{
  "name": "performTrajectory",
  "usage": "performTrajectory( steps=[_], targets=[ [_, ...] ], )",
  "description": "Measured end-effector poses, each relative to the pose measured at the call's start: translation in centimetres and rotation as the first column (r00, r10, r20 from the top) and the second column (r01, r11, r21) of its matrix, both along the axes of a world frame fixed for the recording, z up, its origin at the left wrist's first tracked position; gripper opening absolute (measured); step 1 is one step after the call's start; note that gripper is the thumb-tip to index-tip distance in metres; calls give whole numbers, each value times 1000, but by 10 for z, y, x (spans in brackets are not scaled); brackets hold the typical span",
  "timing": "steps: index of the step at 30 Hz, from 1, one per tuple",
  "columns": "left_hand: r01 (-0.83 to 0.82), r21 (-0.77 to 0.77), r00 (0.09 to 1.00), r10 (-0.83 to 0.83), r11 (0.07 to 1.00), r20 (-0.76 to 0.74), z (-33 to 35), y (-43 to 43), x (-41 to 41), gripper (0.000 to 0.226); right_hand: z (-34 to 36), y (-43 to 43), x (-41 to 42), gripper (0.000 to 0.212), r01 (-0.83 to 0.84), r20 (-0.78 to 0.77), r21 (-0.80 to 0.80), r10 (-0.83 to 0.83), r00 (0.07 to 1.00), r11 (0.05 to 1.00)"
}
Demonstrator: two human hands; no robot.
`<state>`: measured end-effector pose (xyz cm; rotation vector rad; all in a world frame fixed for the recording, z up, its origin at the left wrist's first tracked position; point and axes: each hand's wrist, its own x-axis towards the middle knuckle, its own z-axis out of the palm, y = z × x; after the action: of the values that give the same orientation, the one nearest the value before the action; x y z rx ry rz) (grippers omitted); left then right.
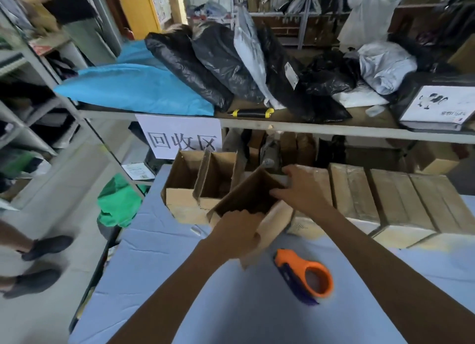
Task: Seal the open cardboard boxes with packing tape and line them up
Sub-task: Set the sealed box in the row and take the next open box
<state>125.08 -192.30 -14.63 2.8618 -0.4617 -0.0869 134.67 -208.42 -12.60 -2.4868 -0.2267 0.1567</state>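
An open cardboard box [246, 193] stands tilted on the blue table [154, 266]. My left hand [237, 234] grips its near wall, fingers curled over the edge. My right hand [303, 189] holds its far right corner, thumb inside the box. Two more open boxes [203, 179] stand side by side just behind it to the left. Several taped boxes [395, 202] sit in a row on the right. An orange tape dispenser [307, 275] lies on the table below my right forearm, touched by neither hand.
A shelf [282, 125] with black, grey and blue bags runs across above the boxes; a paper sign [180, 136] hangs from it. A yellow-black knife [250, 113] lies on the shelf edge. Someone's feet [38, 264] stand on the floor at left, beside a green bag [119, 202].
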Motion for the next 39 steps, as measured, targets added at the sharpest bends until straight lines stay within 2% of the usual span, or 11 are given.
performTrajectory(
  steps=[2, 4, 6, 8, 9, 10, 12, 23, 30, 35, 39],
  targets=[
    [74, -49, 995, -70, 996, 67, 1, 25, -18, 28, -3, 20, -21, 39, 12, -88, -149, -25, 996, 989],
    [108, -102, 968, -81, 989, 239, -6, 47, -31, 34, -8, 30, -40, 32, 120, -52, -157, -130, 990, 980],
    [-58, -322, 911, 181, 945, 369, -17, 67, -49, 62, -13, 39, -61, 35, 251, -19, -125, -255, 967, 960],
    [-273, -698, 851, 505, 662, 147, -23, 80, -69, 86, -18, 47, -81, 39, 338, -29, -58, -340, 940, 939],
    [-325, -803, 845, 534, 500, -9, -27, 86, -76, 87, -20, 53, -91, 39, 363, -45, -25, -364, 930, 932],
    [-343, -854, 857, 503, 392, -114, -33, 91, -82, 83, -22, 58, -101, 38, 377, -57, -5, -377, 925, 926],
    [-351, -875, 872, 457, 334, -175, -43, 102, -91, 80, -26, 68, -119, 37, 373, -62, 12, -372, 926, 928],
    [-414, -823, 890, 365, 390, -275, -84, 121, -127, 72, -72, 69, -169, 25, 217, -120, 125, -203, 972, 968],
    [-494, -742, 855, 409, 454, -319, -100, 121, -117, 55, -91, 54, -174, 38, 175, -171, 300, -128, 977, 938],
    [-543, -762, 828, 375, 352, -417, -103, 127, -116, 29, -98, 46, -171, 47, 41, -107, 179, -22, 994, 983],
    [-565, -727, 811, 428, 391, -400, -105, 129, -111, 24, -105, 47, -161, 43, 134, -177, 188, -101, 979, 973]
  ],
)
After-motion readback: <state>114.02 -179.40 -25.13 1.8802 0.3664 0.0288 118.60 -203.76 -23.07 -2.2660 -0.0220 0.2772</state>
